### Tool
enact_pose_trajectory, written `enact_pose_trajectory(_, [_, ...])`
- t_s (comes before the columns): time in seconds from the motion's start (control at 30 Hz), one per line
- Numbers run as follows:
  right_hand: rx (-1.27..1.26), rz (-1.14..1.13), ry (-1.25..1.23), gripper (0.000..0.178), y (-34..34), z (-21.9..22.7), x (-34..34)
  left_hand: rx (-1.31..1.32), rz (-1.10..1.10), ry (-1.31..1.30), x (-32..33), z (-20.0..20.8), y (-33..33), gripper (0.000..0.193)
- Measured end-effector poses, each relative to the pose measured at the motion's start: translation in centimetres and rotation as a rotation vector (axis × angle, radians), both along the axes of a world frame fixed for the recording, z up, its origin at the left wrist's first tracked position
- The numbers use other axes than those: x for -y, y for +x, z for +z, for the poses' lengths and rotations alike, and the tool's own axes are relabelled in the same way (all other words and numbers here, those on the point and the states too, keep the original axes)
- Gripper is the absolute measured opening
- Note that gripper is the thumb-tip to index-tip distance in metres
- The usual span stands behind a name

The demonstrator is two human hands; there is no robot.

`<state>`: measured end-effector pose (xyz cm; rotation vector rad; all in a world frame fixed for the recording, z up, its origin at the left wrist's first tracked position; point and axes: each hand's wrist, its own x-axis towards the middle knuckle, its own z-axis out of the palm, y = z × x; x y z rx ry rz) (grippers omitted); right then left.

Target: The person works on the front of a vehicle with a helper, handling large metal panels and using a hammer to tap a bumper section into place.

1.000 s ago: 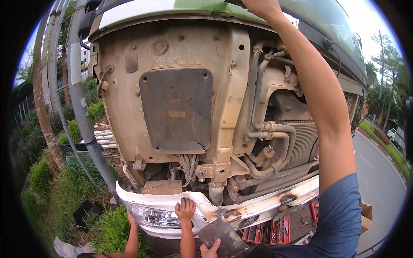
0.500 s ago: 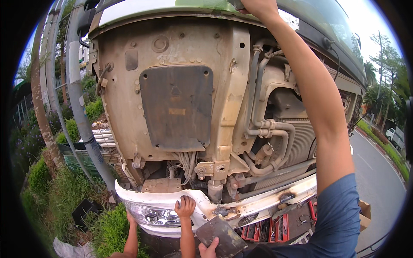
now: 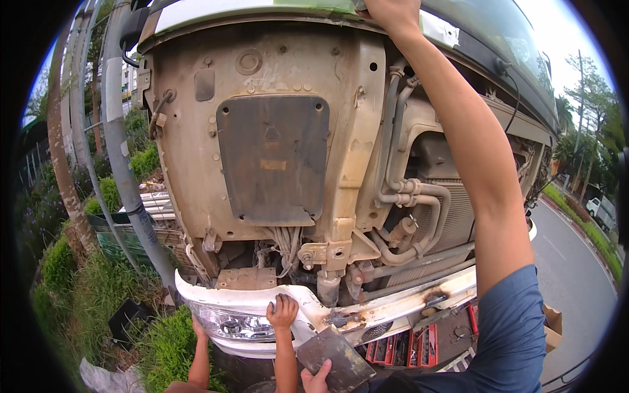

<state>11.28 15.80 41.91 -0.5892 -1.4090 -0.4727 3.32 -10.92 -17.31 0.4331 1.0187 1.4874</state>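
My left hand (image 3: 316,378), at the lower edge, grips a flat, dark, smeared square plate (image 3: 335,359) with the thumb on top. My right arm reaches up across the truck front to my right hand (image 3: 395,14), at the white and pale green panel (image 3: 314,8) under the windscreen. A small grey piece (image 3: 360,4) shows at its fingers, mostly cut off by the top edge, so its kind is unclear. Below, another person's hand (image 3: 282,312) rests on the white bumper (image 3: 242,298) above the headlight (image 3: 236,326); that person's other hand (image 3: 198,327) is at its left end.
The exposed truck front has a dark cover plate (image 3: 274,160), pipes (image 3: 436,196) and a radiator (image 3: 452,209). Red toolboxes (image 3: 426,346) lie below the bumper, with a cardboard box (image 3: 552,329) to the right. A grey pole (image 3: 124,144) and bushes (image 3: 173,354) stand left; a road (image 3: 576,281) runs right.
My right hand has moved slightly left along the panel's edge, and the view has shifted a little. My left hand still holds the plate. The other person's hands stay on the bumper.
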Motion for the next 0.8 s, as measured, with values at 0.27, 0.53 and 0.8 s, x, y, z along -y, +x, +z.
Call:
enact_pose_trajectory(0.27, [-0.054,0.010,-0.014,0.028,0.7,0.4,0.1,0.031,0.008,-0.021,-0.2,-1.6,-0.1,0.032])
enact_pose_trajectory(0.53, [-0.020,-0.063,0.058,0.027,1.3,1.2,-1.1,0.037,0.079,0.044,-1.9,-8.3,-0.4,0.031])
enact_pose_trajectory(0.8, [-0.024,0.060,-0.060,0.025,0.6,1.1,0.0,0.025,0.093,0.076,-2.0,-8.8,-0.5,0.030])
